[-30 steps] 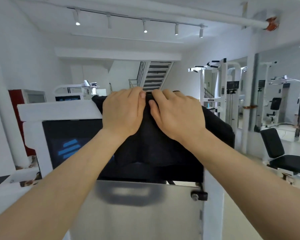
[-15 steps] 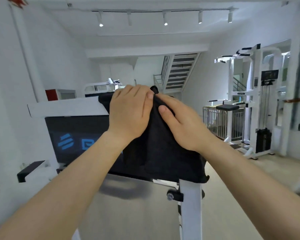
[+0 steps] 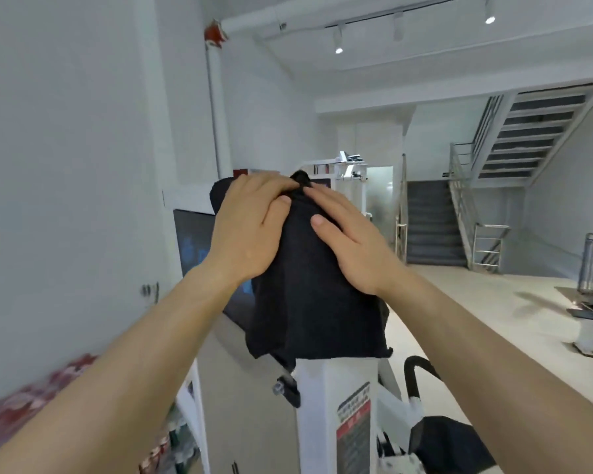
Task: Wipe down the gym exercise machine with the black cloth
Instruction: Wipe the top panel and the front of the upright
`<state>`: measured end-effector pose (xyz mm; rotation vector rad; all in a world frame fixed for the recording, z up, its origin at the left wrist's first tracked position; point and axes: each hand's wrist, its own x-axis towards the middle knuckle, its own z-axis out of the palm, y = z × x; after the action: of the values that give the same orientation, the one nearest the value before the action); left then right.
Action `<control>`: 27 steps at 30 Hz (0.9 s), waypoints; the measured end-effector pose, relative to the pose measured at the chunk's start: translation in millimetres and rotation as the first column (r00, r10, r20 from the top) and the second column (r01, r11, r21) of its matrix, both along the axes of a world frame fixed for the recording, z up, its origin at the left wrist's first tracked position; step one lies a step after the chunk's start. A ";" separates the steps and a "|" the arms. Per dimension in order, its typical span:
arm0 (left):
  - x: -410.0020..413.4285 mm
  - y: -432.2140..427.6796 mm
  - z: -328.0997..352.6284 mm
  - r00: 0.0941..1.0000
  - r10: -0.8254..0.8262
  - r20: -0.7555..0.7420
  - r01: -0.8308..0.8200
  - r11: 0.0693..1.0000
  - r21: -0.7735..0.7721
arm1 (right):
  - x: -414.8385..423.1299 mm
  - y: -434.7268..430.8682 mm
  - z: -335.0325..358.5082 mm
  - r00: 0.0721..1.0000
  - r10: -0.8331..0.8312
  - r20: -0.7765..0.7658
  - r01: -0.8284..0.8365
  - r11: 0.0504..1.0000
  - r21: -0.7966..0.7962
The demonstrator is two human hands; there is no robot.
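Black cloth (image 3: 308, 302) now shifted onto machine corner post (image 3: 326, 405), limp, draped, creased.

Both forearms reach up and forward, bare, converging. Left hand (image 3: 250, 230) is palm-down, fingers laid together, thumb tucked alongside. Right hand (image 3: 353, 249) lies flat too, fingers straight and angled toward the left's fingertips — the two sets of tips nearly meet up top.

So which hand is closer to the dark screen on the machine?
Left. The left hand presses on the black cloth right next to the screen. The right hand lies on the cloth's other side, farther from the screen.
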<state>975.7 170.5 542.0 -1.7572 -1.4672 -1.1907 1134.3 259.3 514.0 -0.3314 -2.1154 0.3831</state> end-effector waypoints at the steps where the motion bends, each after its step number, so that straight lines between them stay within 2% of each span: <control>1: 0.9 -0.2 1.5 1.000 -0.006 -0.013 0.006 1.000 -0.008 | 0.4 4.2 1.7 1.000 0.030 0.006 -0.030 1.000 -0.005; 3: 1.5 -0.6 4.6 0.999 -0.027 -0.035 0.026 0.999 -0.027 | 0.0 13.0 3.4 0.993 0.113 0.021 -0.112 0.993 -0.021; 7: 7.6 -4.1 15.6 0.999 0.033 0.008 -0.032 0.993 -0.114 | -3.4 33.6 15.1 0.939 0.345 -0.005 -0.340 0.921 -0.190; 12: 19.6 -10.9 35.0 0.973 0.197 0.120 -0.138 0.912 -0.385 | -21.0 59.2 28.7 0.782 0.616 -0.097 -0.600 0.703 -0.382; 17: 38.2 -10.5 40.6 0.916 0.373 0.149 -0.272 0.850 -0.451 | -49.9 82.0 32.9 0.632 0.761 -0.146 -0.748 0.550 -0.371; 22: 73.5 -1.2 33.8 0.737 0.660 0.149 -0.556 0.716 -0.423 | -70.1 100.8 24.5 0.526 0.841 -0.123 -0.843 0.498 -0.203; 25: 100.4 12.5 24.2 0.528 0.848 0.047 -0.757 0.495 -0.427 | -81.0 112.7 19.2 0.484 0.868 -0.114 -0.875 0.480 -0.057; 27: 116.0 24.2 14.1 0.396 0.918 0.012 -0.842 0.368 -0.395 | -86.5 119.7 18.1 0.477 0.872 -0.109 -0.874 0.484 0.044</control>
<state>1091.7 194.7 556.1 -0.6313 -2.4077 -0.5316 1047.8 378.9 532.1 0.8382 -2.0028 0.9890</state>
